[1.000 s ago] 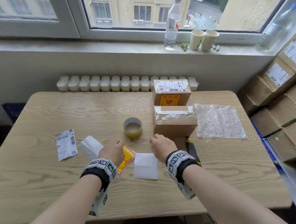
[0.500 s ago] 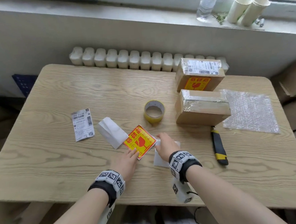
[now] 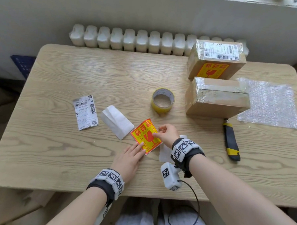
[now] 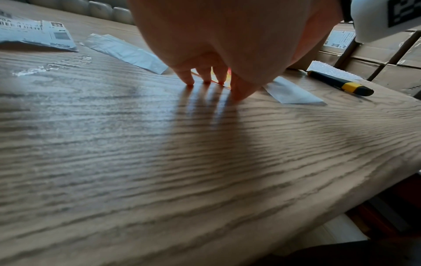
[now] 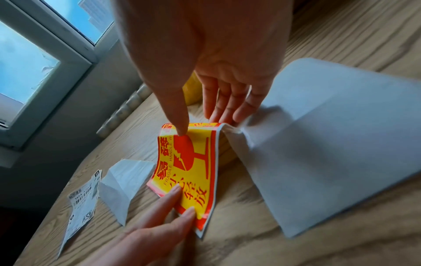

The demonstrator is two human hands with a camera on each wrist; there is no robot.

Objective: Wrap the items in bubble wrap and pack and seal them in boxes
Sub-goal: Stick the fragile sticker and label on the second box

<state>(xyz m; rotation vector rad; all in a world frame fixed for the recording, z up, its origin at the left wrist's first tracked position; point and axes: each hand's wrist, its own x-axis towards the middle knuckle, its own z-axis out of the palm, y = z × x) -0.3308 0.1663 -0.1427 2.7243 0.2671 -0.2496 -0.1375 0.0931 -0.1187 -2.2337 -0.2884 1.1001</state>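
Observation:
A yellow and red fragile sticker (image 3: pixel 145 135) lies on the wooden table (image 3: pixel 60 151) in front of me. My left hand (image 3: pixel 137 150) presses its near corner flat with straight fingers (image 5: pixel 180 198). My right hand (image 3: pixel 158 131) pinches the sticker's (image 5: pixel 193 162) right edge, thumb (image 5: pixel 180 126) on top and fingers beneath, and that edge curls up off the table. At the back right stand a taped cardboard box (image 3: pixel 215 98) and a second box (image 3: pixel 215 59) with a shipping label and a fragile sticker. A bubble wrap sheet (image 3: pixel 271 104) lies to their right.
A yellow tape roll (image 3: pixel 163 100) stands left of the taped box. A black and yellow utility knife (image 3: pixel 231 140) lies right of my right wrist. A loose shipping label (image 3: pixel 85 112) and white backing paper (image 3: pixel 117 121) lie at the left, another white sheet (image 5: pixel 318 144) under my right hand.
My right hand has shifted from the white sheet onto the sticker's edge, pinched it and lifted it. The left fingers stay pressed on the sticker. The head view has tilted further down.

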